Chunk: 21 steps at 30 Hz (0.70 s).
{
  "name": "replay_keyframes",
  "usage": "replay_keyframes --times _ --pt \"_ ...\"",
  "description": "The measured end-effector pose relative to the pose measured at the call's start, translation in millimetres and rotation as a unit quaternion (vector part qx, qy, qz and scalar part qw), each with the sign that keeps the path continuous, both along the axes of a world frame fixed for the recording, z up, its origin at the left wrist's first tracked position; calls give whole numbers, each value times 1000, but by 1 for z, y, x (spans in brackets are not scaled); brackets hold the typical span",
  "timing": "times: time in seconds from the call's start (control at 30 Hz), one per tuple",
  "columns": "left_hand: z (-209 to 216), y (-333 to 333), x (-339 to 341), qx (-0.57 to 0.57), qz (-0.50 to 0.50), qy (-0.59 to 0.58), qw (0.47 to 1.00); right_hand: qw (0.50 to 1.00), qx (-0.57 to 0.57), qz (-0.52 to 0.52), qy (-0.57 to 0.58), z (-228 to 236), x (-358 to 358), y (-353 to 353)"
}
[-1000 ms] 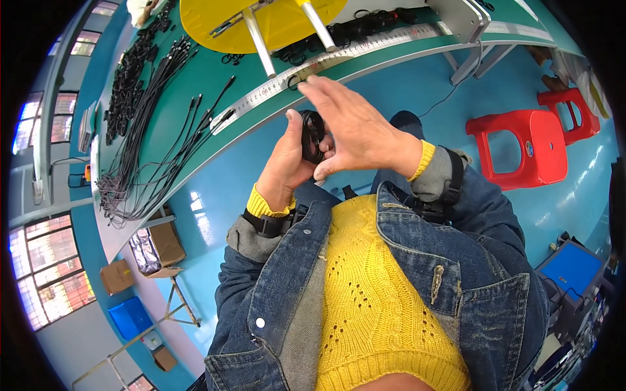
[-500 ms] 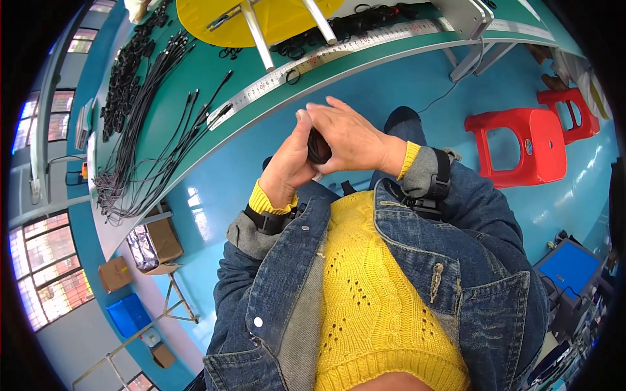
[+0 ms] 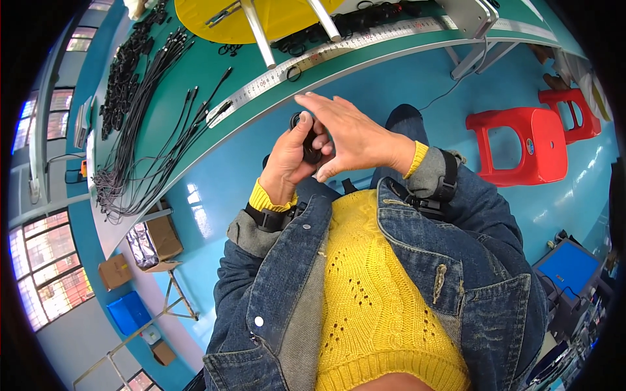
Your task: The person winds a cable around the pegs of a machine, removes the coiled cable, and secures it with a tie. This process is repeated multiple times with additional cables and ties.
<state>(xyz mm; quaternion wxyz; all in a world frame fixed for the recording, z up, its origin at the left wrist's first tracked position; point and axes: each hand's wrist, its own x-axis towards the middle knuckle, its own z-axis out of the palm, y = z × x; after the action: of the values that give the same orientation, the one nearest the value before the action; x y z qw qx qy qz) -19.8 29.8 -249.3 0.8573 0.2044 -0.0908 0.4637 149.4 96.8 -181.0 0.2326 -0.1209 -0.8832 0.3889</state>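
Note:
A black cable wound into a small coil point(image 3: 312, 151) is gripped in my left hand point(image 3: 290, 155), with the thumb up along it and the fingers curled round its far side. Close on its right, my right hand point(image 3: 355, 135) has its fingers stretched out and its thumb apart, and a gap shows between its palm and the coil. Both hands are above my lap, just off the near edge of the green table point(image 3: 195, 65). Part of the coil is hidden by my left fingers.
Loose black cables point(image 3: 140, 124) lie at the table's left, beside a heap of coiled ones point(image 3: 120, 85). A steel ruler point(image 3: 313, 57) runs along the front edge, below a yellow round plate point(image 3: 215, 19) with metal posts. Red stools point(image 3: 544, 146) stand at right.
My right hand has opened and come away from the coil, its fingers spreading. My left hand keeps the coil, which now shows more between the hands.

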Motion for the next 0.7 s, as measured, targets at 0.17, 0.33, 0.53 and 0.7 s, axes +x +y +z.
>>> replay_keyframes --times 0.17,0.33,0.53,0.7 --pt "58 -19 30 -219 234 351 880 995 96 12 -26 -8 -8 1" --pt "59 -19 33 -210 234 398 862 997 68 -27 -13 -20 -10 -8" --pt "51 -22 30 -210 227 402 862 997 45 -25 -49 -22 -10 -8" --pt "25 -19 8 -173 186 332 908 1000 3 -20 -16 -6 -7 -14"
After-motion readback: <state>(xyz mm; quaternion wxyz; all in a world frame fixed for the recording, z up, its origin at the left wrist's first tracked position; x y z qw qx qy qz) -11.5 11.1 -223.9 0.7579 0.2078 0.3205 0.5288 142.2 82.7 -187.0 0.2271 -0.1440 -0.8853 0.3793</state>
